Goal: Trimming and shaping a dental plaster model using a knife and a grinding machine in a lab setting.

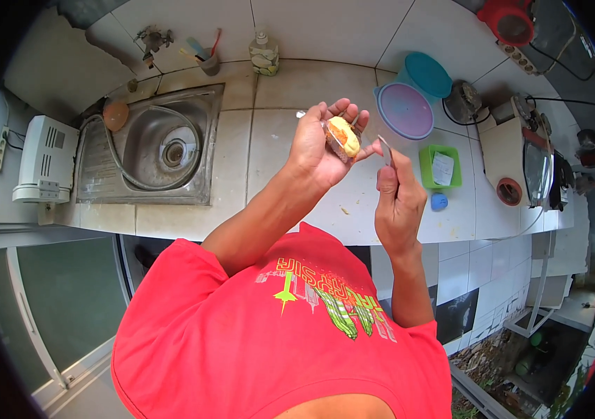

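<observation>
My left hand (315,153) is raised over the counter, palm up with curled fingers, holding a yellow piece of food (345,131) with orange in it, in what looks like a clear plastic wrapper or cup. To its right, my right hand (398,199) grips a thin metal utensil (385,150), its tip a little apart from the food; whether it is a knife or a spoon I cannot tell.
Tiled counter (283,216); steel sink (203,160) with hose at left, beside a white appliance (46,153). Soap bottle (264,54) and brush cup (210,66) behind. At right: lidded containers (405,108), green tray (429,171), blue lump (439,202), pot (461,101), oven-like appliance (503,160).
</observation>
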Demonstrator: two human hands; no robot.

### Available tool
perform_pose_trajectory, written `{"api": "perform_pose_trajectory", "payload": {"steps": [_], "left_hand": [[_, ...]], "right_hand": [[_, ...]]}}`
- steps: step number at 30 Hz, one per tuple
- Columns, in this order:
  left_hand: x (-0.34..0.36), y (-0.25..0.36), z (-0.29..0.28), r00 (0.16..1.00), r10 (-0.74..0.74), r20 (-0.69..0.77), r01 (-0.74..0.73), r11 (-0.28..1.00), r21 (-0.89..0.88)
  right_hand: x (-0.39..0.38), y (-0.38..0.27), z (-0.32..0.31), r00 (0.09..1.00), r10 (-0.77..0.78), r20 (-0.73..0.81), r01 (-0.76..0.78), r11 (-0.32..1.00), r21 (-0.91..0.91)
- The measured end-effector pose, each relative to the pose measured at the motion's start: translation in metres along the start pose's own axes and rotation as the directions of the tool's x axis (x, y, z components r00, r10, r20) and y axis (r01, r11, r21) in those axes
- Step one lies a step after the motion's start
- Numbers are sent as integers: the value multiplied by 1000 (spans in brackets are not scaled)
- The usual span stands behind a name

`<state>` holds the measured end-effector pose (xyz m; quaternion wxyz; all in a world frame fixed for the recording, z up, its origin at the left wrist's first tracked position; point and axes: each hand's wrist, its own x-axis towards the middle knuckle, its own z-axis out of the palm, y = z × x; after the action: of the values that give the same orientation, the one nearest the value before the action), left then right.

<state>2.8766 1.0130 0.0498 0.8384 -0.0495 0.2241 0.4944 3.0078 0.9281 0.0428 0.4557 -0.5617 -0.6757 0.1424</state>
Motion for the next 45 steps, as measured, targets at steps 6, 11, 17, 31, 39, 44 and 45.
{"api": "perform_pose_trajectory", "payload": {"steps": [6,11,17,31,39,44,45], "left_hand": [[2,-3,7,980,179,-84,-184,982,-52],[2,-6,7,982,158,-108,-163,986,-41],[1,-6,3,980,186,-66,-183,981,58],[3,-25,2,900,419,121,-436,870,229],[1,-28,5,877,451,167,-480,841,250],[4,-32,3,842,489,229,-538,797,275],[4,-32,3,841,490,228,-539,796,275]], "right_hand": [[-6,-6,-4,989,-136,63,146,969,-199],[-2,-5,-2,979,-170,113,197,933,-300],[2,-10,0,980,-165,116,193,933,-303],[6,-11,-7,994,8,113,7,991,-133],[12,-18,-18,829,412,377,-549,729,410],[6,-9,-5,989,-144,-46,131,968,-215],[7,-8,-6,990,-137,-26,129,969,-209]]}}
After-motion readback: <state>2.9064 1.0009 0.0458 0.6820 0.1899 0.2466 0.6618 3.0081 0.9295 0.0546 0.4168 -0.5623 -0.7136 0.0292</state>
